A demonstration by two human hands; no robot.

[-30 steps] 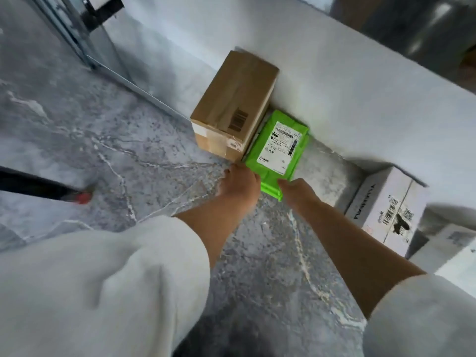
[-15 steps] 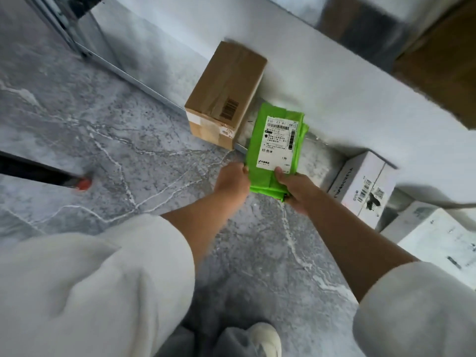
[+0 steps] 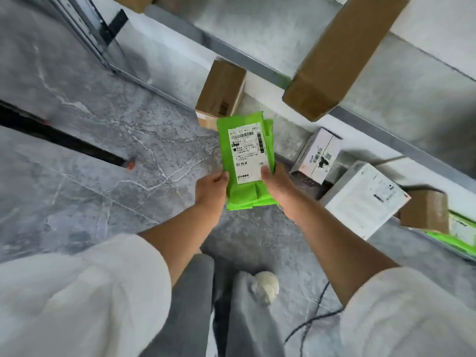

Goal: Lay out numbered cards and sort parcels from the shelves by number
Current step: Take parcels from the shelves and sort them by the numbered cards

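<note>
A green soft parcel [image 3: 247,191] with a white shipping label is held up in front of me, above the grey marble floor. My left hand [image 3: 210,188] grips its lower left edge. My right hand [image 3: 277,185] holds its lower right edge, thumb pressed on the label. A small brown box [image 3: 221,92] stands on the bottom shelf behind the parcel. Two white boxes [image 3: 318,155] [image 3: 360,199] sit to the right on the same level.
A long brown box [image 3: 342,52] lies on the upper shelf board [image 3: 257,27]. Another small brown box [image 3: 425,211] and a green parcel [image 3: 448,238] are at the far right. A black bar [image 3: 59,136] lies on the floor at left, a black cable [image 3: 314,318] by my feet.
The green parcel has been lifted off the bottom shelf and raised toward me in both hands. The view has pulled back, and the upper shelf and more boxes now show.
</note>
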